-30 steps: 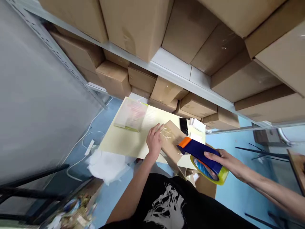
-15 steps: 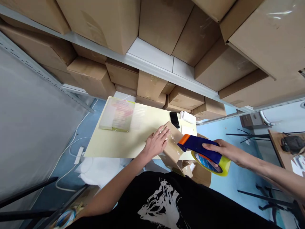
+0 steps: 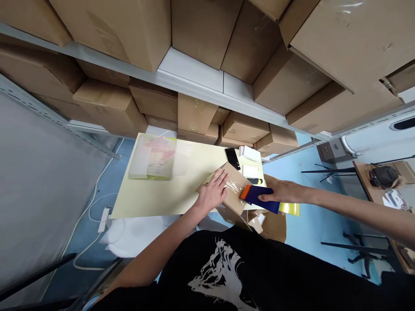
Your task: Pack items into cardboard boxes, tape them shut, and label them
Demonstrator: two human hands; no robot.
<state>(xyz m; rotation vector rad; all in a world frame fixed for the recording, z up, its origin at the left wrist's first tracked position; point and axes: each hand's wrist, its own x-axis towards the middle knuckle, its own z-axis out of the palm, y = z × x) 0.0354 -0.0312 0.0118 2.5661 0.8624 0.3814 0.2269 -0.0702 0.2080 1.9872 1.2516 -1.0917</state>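
Noted on inspection: left hand (image 3: 212,194) flat and palm-down on top of a small kraft cardboard box (image 3: 234,196), fingers spread, no clench, pressing on the box rather than grasping it. Left forearm (image 3: 165,246) angled in from the lower left, wrist low and close to the box. Box lying at the near right part of a pale yellow board (image 3: 155,198), with a strip of clear packing tape (image 3: 231,186) across its upper face.

Right arm (image 3: 350,205) extended almost straight in from the right of the view. Right hand (image 3: 282,192) clenched around the blue handle of a tape dispenser (image 3: 259,198), thumb side toward the box. Orange-tipped dispenser head touching the box's right side, next to the tape strip. Yellow-tinged tape roll edge-on beyond the handle, mostly hidden.

Just beyond the box, a black smartphone (image 3: 232,158) and white cards (image 3: 249,153) on the board. Farther left on the same board, well apart from the left hand, a translucent package (image 3: 151,157) with pink print, too blurred to read. Overhead, cardboard cartons (image 3: 204,30) stacked on a metal shelf (image 3: 191,77). Along the lower edge, the person's black T-shirt (image 3: 220,276) with white print
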